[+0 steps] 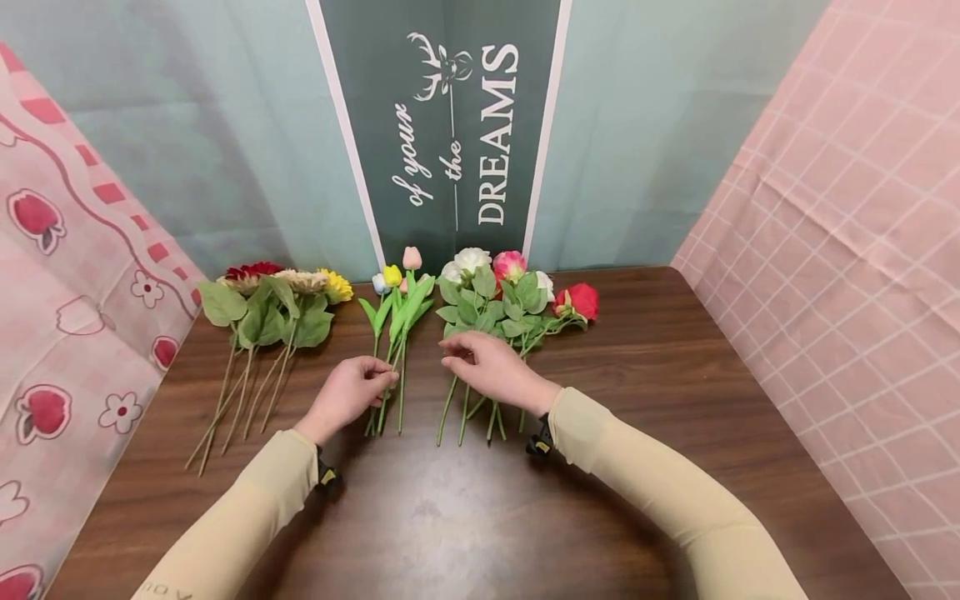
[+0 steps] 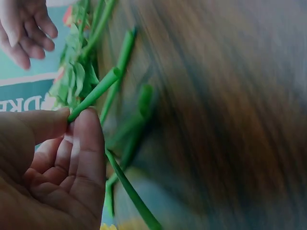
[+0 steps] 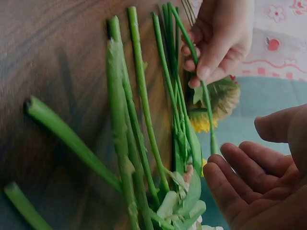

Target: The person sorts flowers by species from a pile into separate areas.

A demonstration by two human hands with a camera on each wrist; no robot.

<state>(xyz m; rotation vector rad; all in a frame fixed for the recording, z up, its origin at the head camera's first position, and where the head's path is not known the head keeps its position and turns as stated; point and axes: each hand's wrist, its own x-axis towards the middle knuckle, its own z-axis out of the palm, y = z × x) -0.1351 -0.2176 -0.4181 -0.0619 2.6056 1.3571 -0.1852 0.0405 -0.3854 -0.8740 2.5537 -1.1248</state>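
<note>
Three bunches of artificial flowers lie on a brown wooden table (image 1: 675,400). My left hand (image 1: 384,381) pinches one green tulip stem (image 2: 96,95) between thumb and forefinger, in the middle bunch of tulips (image 1: 400,300). My right hand (image 1: 454,357) hovers with relaxed fingers over the stems of the rose and peony bunch (image 1: 510,296) and holds nothing. In the right wrist view its palm (image 3: 254,182) faces up beside the stems (image 3: 139,100), with the left hand (image 3: 218,43) on a stem beyond. A sunflower bunch (image 1: 270,308) lies at the left.
A dark green banner (image 1: 450,125) with white lettering stands behind the flowers against a pale teal backdrop. Pink patterned cloth (image 1: 60,292) hangs at the left and pink checked cloth (image 1: 840,250) at the right. Bare wood (image 1: 465,517) lies in front of the bunches.
</note>
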